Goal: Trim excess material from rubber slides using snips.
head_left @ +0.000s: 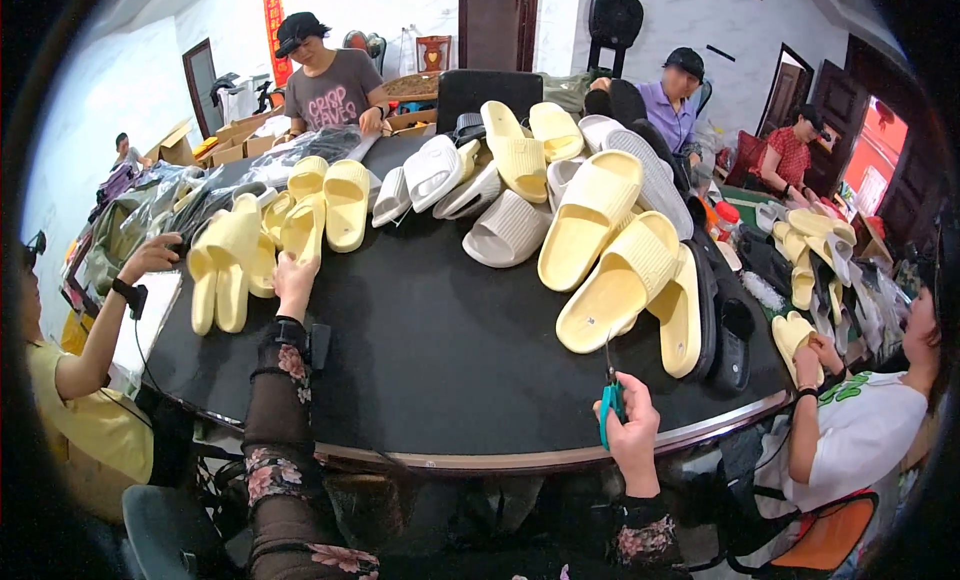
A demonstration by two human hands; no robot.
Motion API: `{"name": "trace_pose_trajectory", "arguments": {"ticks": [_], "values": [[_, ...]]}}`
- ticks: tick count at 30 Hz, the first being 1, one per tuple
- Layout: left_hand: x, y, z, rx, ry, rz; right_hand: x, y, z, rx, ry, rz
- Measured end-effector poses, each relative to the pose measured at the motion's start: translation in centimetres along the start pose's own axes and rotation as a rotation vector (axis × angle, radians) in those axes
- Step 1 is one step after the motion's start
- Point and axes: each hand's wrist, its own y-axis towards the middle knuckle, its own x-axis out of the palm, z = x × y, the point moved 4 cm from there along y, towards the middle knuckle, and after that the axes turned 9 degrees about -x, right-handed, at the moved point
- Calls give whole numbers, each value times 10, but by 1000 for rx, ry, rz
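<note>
My left hand (295,283) reaches to the left side of the table, its fingers closed on the near end of a yellow slipper (302,228). Beside it, a pair of yellow slippers (228,265) stands to the left and another yellow slipper (346,205) to the right. In my right hand (632,435), near the table's front edge, are small scissors (611,410) with teal handles, the blades pointing away from me. Just beyond their tips lies a large yellow slipper (618,280), part of a heap with grey slippers (508,228) and black slippers (733,345).
The black table (430,360) has a metal front edge. A co-worker at the left (100,370) reaches toward the yellow pair; one at the right (850,410) handles a yellow slipper. Across the table stand a person in grey (335,90) and one in purple (672,110). Clear plastic bags (310,150) lie far left.
</note>
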Motion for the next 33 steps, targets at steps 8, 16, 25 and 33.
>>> {"name": "trace_pose_trajectory", "arguments": {"ticks": [8,16,25,33], "values": [[-44,-53,27,-234,-651,-407,-1,0,1,-14,-1,1],[-85,-93,65,-134,-1131,-567,0,0,-2,3,30,5],[-155,-162,110,0,-1361,-723,-5,-2,3,-65,-74,-2],[-204,-229,119,112,-1366,-764,-5,-3,0,-17,56,28]]}}
